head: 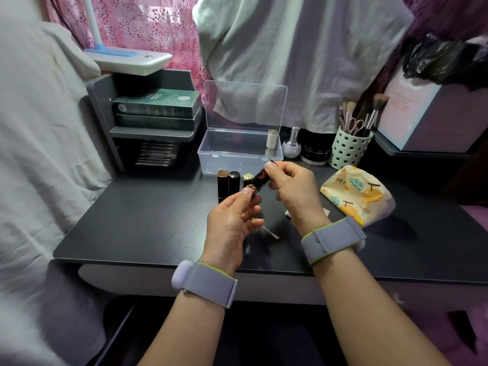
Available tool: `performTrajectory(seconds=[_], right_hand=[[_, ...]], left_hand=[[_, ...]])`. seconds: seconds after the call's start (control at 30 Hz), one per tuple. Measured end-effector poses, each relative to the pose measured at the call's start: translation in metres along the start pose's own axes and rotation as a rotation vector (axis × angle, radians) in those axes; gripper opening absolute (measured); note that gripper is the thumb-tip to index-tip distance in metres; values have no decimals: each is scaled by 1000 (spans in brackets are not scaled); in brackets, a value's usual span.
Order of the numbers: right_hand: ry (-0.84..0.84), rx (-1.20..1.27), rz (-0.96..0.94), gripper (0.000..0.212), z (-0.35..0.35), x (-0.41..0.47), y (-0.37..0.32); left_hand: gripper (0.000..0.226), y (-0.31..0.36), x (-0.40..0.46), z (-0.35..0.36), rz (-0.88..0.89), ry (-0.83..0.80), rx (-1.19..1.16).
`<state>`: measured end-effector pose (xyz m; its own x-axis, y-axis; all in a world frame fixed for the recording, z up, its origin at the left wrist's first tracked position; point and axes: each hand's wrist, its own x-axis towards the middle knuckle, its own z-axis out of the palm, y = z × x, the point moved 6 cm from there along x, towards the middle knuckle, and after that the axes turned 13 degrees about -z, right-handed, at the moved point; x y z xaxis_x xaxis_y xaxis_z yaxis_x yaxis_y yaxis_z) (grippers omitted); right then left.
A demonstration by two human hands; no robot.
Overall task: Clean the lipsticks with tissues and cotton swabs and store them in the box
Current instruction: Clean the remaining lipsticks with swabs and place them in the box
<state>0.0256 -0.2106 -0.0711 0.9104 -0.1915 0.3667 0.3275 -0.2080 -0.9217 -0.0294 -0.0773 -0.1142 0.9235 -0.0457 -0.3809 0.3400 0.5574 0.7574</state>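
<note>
Black and lettered in red, the lipstick [260,178] is held tilted above the dark surface [148,215], just in front of the clear box [239,151], whose lid stands open. The left hand [233,220] pinches its metallic lower end; the right hand [291,186] grips the upper end. Three more lipsticks [229,184] stand behind it. A cotton swab [269,233] lies below the hands, and a tissue pack [356,194] sits to the right.

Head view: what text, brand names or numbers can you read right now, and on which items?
"Lip..." in red script on the black lipstick held in both hands; the rest is covered by the fingers.
Tissue pack: small printed characters, too blurred to read.
Green boxes on the shelf: round logo and print, too small to read.
Pink box: faint lines, unreadable.
</note>
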Motion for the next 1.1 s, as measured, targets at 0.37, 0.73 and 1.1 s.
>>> performTrajectory(seconds=[0.37, 0.73, 1.1], right_hand=[[-4, -6, -25, 13, 6, -3, -4], [63, 46, -65, 12, -1, 6, -23], [120, 164, -119, 10, 8, 62, -60]], left_hand=[[20, 4, 3, -1, 11, 27, -19], [12, 23, 7, 16, 82, -7, 25], [10, 89, 24, 52, 165, -95, 46]])
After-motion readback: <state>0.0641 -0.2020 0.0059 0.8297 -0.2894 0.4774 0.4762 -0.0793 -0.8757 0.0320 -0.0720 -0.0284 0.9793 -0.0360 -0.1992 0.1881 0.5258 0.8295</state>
